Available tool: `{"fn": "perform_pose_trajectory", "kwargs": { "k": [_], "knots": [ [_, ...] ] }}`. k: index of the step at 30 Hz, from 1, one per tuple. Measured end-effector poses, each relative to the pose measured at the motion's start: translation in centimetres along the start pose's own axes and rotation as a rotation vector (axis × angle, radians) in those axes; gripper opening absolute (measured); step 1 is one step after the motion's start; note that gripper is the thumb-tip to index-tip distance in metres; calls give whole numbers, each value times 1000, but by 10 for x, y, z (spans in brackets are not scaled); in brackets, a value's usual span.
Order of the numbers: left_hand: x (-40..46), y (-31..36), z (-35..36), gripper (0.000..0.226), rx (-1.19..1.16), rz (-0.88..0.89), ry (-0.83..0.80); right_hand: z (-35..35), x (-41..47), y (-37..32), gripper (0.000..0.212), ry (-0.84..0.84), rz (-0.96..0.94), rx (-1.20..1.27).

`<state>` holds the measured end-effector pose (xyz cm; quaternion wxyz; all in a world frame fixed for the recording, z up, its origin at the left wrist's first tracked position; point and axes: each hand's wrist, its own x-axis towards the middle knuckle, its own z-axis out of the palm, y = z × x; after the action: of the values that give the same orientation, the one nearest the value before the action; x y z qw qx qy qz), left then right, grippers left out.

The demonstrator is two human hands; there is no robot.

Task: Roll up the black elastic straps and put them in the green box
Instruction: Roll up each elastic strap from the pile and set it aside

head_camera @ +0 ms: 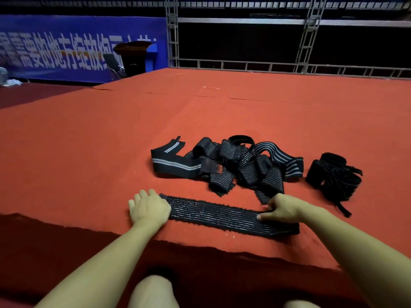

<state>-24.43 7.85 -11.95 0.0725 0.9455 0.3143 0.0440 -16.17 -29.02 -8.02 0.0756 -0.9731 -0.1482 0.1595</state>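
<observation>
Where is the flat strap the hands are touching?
In the head view, the flat strap lies on the red carpet between the left hand and right hand, just before the strap pile.

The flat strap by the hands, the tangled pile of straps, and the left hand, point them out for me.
flat strap (222,215), head view, on its striped middle stretch.
pile of straps (244,165), head view, on the heap's centre.
left hand (149,209), head view, on the back of the hand.
</observation>
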Motion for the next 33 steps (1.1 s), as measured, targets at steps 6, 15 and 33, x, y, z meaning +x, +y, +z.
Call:
{"fn": "perform_pose_trajectory", "kwargs": {
  "k": [6, 15, 33],
  "knots": [
    [-7, 18, 6, 44, -129, 276, 276, -15, -11, -13, 60, 274, 59, -184],
    [-26, 50, 30, 82, -96, 425, -99, -10, 3, -5, 53, 277, 98, -62],
    [-25, 59, 14, 75, -311, 363, -91, -92, -1, -57, 40, 699, -209, 1086]
  ]
}}
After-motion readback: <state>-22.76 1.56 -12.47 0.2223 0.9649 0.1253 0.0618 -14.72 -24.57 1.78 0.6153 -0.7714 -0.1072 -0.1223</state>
